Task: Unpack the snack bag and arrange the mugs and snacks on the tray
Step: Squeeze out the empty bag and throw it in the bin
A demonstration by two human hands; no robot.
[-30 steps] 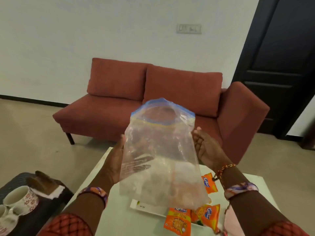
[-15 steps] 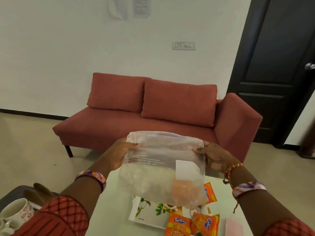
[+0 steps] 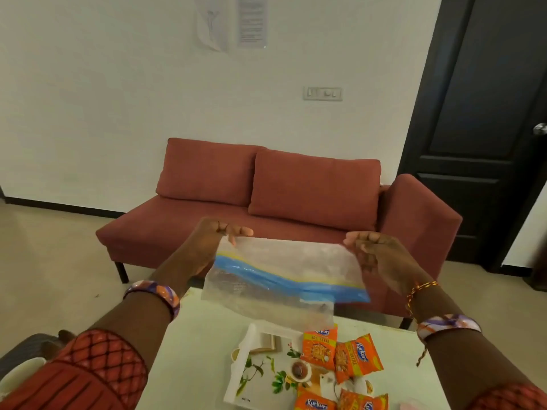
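Observation:
A clear plastic zip bag point(image 3: 281, 273) with a blue and yellow closure strip hangs stretched flat between my hands, above the white table point(image 3: 195, 350). My left hand point(image 3: 213, 247) pinches its left top corner and my right hand point(image 3: 376, 255) pinches the right one. The bag looks empty. Below it lies a white tray point(image 3: 251, 377) with a leaf print. Several orange snack packets point(image 3: 340, 353) lie on the tray's right half, two more at its near edge point(image 3: 340, 402). A white mug point(image 3: 20, 377) shows at the bottom left, mostly hidden by my sleeve.
A red sofa point(image 3: 281, 202) stands behind the table against the white wall. A dark door point(image 3: 488, 113) is at the right. A dark side surface point(image 3: 32, 347) at the bottom left holds the mug.
The bag went from hanging upside down with its mouth up to folded over, stretched sideways between both hands. My view tilted upward, showing more wall.

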